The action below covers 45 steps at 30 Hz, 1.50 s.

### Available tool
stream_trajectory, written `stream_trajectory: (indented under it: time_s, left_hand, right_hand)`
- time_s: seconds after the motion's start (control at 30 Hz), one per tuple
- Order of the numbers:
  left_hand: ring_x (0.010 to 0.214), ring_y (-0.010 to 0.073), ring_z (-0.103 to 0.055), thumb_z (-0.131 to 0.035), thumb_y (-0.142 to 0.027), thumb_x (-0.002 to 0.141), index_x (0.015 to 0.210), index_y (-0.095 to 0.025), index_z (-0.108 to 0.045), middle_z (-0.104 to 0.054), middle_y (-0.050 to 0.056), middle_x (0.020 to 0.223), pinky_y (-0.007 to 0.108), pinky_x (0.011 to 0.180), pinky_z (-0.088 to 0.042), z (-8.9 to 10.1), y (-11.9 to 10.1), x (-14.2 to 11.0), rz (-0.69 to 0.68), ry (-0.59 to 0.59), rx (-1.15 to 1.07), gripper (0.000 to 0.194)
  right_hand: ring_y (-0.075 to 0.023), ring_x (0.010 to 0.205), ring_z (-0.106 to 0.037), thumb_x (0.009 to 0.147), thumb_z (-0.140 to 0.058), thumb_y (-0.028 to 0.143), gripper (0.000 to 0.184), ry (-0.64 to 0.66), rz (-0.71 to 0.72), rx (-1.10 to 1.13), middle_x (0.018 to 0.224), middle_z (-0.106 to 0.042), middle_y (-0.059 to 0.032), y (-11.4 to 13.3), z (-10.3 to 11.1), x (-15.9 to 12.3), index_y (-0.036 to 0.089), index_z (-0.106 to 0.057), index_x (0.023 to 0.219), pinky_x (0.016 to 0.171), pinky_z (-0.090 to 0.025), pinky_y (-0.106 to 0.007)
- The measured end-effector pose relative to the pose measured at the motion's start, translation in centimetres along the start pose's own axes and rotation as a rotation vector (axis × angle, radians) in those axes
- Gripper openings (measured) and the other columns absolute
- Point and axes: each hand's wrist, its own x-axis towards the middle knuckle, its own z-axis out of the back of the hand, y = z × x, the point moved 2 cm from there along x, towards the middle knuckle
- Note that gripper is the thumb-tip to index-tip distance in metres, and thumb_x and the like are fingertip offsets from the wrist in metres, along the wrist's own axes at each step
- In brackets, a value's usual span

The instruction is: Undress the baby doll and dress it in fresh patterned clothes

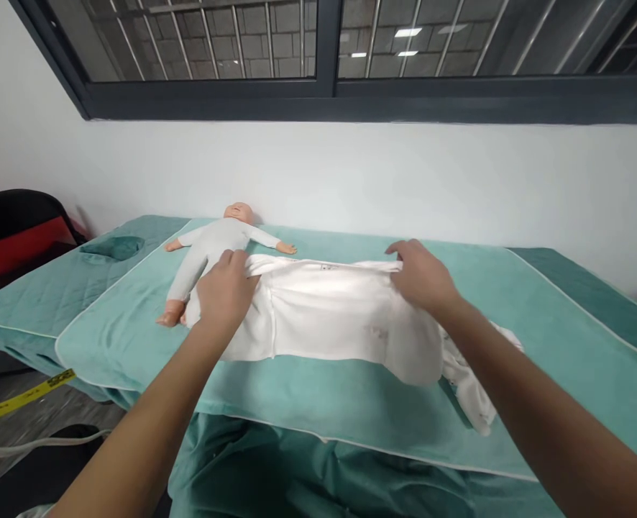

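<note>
A white wall (351, 173) spans the rear, with a dark-framed window (326, 101) set in it and metal bars showing beyond the glass. Against the wall stands a bed (351, 414) dressed in green covers with pale piping; a hollow shows in the quilted section at its left end. A red-and-black object (21, 241), cut off by the view's edge, sits beside that end.

A white garment (323, 316) is spread out over the middle of the bed, its upper edge drawn nearly level between the two hands and its lower part creased. A shadow falls on the cover below it. Behind and to the left, a doll (218, 244) in a pale suit lies on its back, head toward the wall, arms outstretched; one leg is partly hidden.

A piece of printed white cloth (472, 388) lies by the right forearm; whether it joins the garment cannot be determined. The left hand (226, 288) grips the garment's upper left corner. The right hand (420, 277) pinches the opposite corner, one fingertip extended clear of the fabric.
</note>
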Motion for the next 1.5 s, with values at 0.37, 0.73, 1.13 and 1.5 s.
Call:
stream_trajectory:
  time_s: [0.37, 0.73, 1.13, 1.5]
  left_hand:
    - [0.117, 0.0238, -0.056, -0.037, -0.020, 0.096, 0.120, -0.011, -0.057, -0.060, 0.016, 0.125, 0.036, 0.099, -0.043, -11.9, -6.9, -2.4, -0.282, 0.398, -0.316, 0.033]
    - [0.147, 0.0323, -0.019, -0.039, -0.031, 0.093, 0.152, -0.018, -0.028, -0.015, 0.014, 0.162, 0.055, 0.113, -0.027, -14.7, -8.7, 2.7, -0.112, 0.367, -0.193, 0.061]
    - [0.147, 0.0291, -0.021, -0.029, -0.030, 0.097, 0.154, -0.022, -0.027, -0.014, 0.010, 0.163, 0.047, 0.115, -0.027, -17.5, -9.1, 4.6, -0.222, 0.208, -0.192, 0.057]
    - [0.143, 0.0290, -0.029, -0.031, -0.033, 0.098, 0.150, -0.015, -0.035, -0.026, 0.011, 0.159, 0.046, 0.112, -0.031, -17.9, -9.5, 4.0, -0.252, 0.225, -0.114, 0.056]
  right_hand:
    - [-0.0251, 0.126, -0.044, 0.093, -0.042, 0.023, 0.041, 0.239, 0.124, 0.158, 0.138, -0.051, -0.0141, 6.5, -14.9, -2.9, 0.010, -0.049, 0.132, 0.108, -0.033, -0.035]
    - [-0.0308, 0.139, -0.034, 0.094, -0.040, 0.028, 0.057, 0.087, -0.116, 0.114, 0.147, -0.041, -0.0207, 4.0, -16.3, 2.5, 0.005, -0.033, 0.145, 0.114, -0.027, -0.040]
    - [-0.0338, 0.143, -0.026, 0.096, -0.036, 0.033, 0.060, 0.086, -0.111, 0.060, 0.150, -0.036, -0.0210, 2.5, -17.9, 4.9, 0.007, -0.028, 0.150, 0.118, -0.018, -0.045]
    - [-0.0330, 0.140, -0.033, 0.099, -0.035, 0.035, 0.057, 0.141, -0.117, 0.052, 0.145, -0.044, -0.0223, 2.6, -18.3, 5.2, 0.005, -0.035, 0.147, 0.115, -0.025, -0.045]
